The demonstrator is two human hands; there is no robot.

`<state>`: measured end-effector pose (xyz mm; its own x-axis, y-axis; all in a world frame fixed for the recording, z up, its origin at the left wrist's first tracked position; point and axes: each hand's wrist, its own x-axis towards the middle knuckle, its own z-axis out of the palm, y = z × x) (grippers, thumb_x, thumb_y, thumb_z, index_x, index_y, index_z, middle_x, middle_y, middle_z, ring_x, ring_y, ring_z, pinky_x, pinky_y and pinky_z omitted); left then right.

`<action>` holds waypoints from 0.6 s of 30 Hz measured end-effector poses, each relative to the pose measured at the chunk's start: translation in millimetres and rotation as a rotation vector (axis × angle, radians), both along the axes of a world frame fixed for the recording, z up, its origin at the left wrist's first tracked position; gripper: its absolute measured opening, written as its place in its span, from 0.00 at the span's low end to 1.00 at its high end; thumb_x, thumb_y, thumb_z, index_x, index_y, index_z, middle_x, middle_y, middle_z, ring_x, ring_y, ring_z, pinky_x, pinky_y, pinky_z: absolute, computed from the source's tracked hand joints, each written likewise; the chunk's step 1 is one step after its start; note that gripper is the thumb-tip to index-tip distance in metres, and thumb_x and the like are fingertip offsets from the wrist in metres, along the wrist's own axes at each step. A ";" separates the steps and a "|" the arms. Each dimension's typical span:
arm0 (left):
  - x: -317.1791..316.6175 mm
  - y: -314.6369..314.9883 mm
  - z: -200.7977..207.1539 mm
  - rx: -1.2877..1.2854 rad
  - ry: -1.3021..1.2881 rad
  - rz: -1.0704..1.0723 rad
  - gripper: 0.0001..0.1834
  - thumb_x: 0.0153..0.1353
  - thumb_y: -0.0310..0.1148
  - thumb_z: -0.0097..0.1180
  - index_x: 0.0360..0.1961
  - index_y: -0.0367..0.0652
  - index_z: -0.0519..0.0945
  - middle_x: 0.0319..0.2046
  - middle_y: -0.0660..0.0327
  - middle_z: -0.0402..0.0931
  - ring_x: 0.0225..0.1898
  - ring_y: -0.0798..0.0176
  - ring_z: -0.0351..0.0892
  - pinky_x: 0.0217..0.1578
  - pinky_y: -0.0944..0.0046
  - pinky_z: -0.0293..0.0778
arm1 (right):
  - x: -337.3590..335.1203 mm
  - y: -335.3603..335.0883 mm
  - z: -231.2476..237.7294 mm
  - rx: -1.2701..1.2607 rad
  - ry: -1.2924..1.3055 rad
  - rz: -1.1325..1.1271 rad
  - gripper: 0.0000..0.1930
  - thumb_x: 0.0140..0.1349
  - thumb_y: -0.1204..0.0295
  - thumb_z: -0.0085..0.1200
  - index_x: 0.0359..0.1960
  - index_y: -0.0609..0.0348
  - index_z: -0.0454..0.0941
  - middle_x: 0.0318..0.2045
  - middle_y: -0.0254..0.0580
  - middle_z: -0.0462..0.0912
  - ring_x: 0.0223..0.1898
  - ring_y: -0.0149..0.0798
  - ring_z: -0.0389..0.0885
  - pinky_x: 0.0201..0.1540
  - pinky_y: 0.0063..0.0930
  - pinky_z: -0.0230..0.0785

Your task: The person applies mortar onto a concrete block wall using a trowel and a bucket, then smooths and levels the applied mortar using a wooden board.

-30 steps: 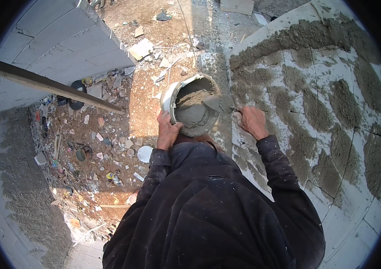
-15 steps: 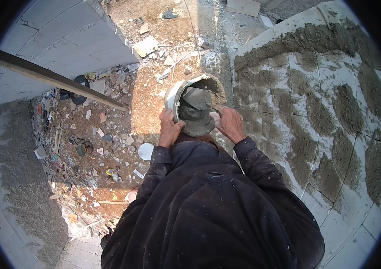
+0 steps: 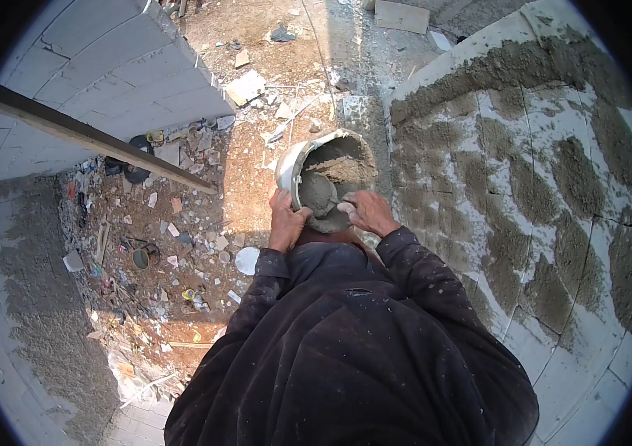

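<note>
A white bucket (image 3: 285,175) crusted with mortar leans at a tilt in front of my body, its open mouth toward me. My left hand (image 3: 286,221) is closed on its near left rim. Inside the mouth, my right hand (image 3: 367,213) is closed around the handle of a trowel; its fingers hide most of the handle. A rounded lump of wet grey mortar (image 3: 317,194) sits at the trowel's end and covers the blade. More mortar coats the bucket's inner wall.
To the right, a block wall (image 3: 509,215) carries rough patches of wet mortar. A wooden pole (image 3: 100,140) slants across at left, before another pale block wall (image 3: 130,74). Rubble, tile shards and a white round lid (image 3: 247,261) litter the dirt floor.
The trowel's flat grey blade, visible before, is now under a lump of mortar lower in the bucket. My right hand has shifted slightly left and down; my left hand stays on the rim.
</note>
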<state>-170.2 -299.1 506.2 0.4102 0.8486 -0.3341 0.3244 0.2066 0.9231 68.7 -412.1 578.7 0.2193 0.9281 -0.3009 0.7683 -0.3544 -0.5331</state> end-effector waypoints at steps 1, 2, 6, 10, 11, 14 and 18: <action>-10.4 0.3 0.6 0.017 0.020 0.007 0.24 0.48 0.27 0.72 0.50 0.35 0.86 0.54 0.50 0.80 0.66 0.42 0.70 0.70 0.49 0.66 | -0.7 -0.3 16.0 -0.029 0.107 -0.063 0.23 0.70 0.49 0.65 0.52 0.54 0.92 0.46 0.58 0.91 0.49 0.65 0.88 0.54 0.56 0.78; -4.9 0.3 3.5 -0.035 -0.003 0.008 0.23 0.49 0.26 0.71 0.50 0.35 0.86 0.52 0.51 0.81 0.63 0.44 0.73 0.66 0.50 0.68 | 12.3 -14.8 10.7 -0.028 0.095 -0.071 0.23 0.70 0.49 0.65 0.52 0.54 0.92 0.46 0.58 0.91 0.49 0.65 0.88 0.54 0.56 0.78; -1.7 13.8 7.7 -0.234 -0.081 0.022 0.20 0.52 0.22 0.69 0.49 0.35 0.85 0.47 0.54 0.85 0.51 0.53 0.82 0.53 0.56 0.78 | 25.2 -40.9 13.2 0.006 -0.107 -0.143 0.22 0.72 0.49 0.63 0.54 0.53 0.91 0.52 0.54 0.91 0.53 0.62 0.88 0.56 0.55 0.78; 14.2 21.7 33.7 -0.370 -0.215 0.039 0.19 0.55 0.19 0.66 0.50 0.36 0.84 0.38 0.59 0.86 0.37 0.61 0.85 0.39 0.62 0.82 | 35.6 -56.3 57.0 -0.063 -0.076 -0.353 0.22 0.74 0.52 0.62 0.56 0.56 0.90 0.51 0.55 0.91 0.54 0.62 0.88 0.57 0.52 0.79; 11.9 28.3 24.7 -0.360 -0.233 0.069 0.19 0.57 0.19 0.65 0.51 0.33 0.83 0.37 0.58 0.86 0.36 0.61 0.86 0.39 0.62 0.83 | 39.0 -52.2 66.5 -0.016 -0.037 -0.379 0.22 0.74 0.53 0.61 0.56 0.57 0.89 0.51 0.56 0.91 0.54 0.62 0.88 0.58 0.52 0.78; 13.3 24.9 26.0 -0.394 -0.204 0.066 0.20 0.59 0.18 0.64 0.54 0.30 0.80 0.40 0.53 0.88 0.35 0.60 0.88 0.33 0.63 0.83 | 44.7 -32.1 101.8 0.108 -0.048 -0.395 0.24 0.72 0.52 0.64 0.57 0.61 0.87 0.54 0.58 0.90 0.55 0.64 0.88 0.59 0.51 0.78; -5.5 25.8 20.8 -0.400 -0.188 0.096 0.19 0.60 0.17 0.62 0.54 0.34 0.82 0.42 0.55 0.88 0.35 0.59 0.89 0.31 0.63 0.85 | 15.7 33.8 177.2 0.424 0.042 -0.214 0.28 0.66 0.55 0.73 0.61 0.61 0.85 0.54 0.61 0.89 0.56 0.64 0.87 0.57 0.51 0.79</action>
<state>-175.7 -273.2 527.0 0.4206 0.7054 -0.5706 0.1208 0.5797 0.8058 84.4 -378.3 755.9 0.4149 0.9061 0.0825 0.6767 -0.2467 -0.6937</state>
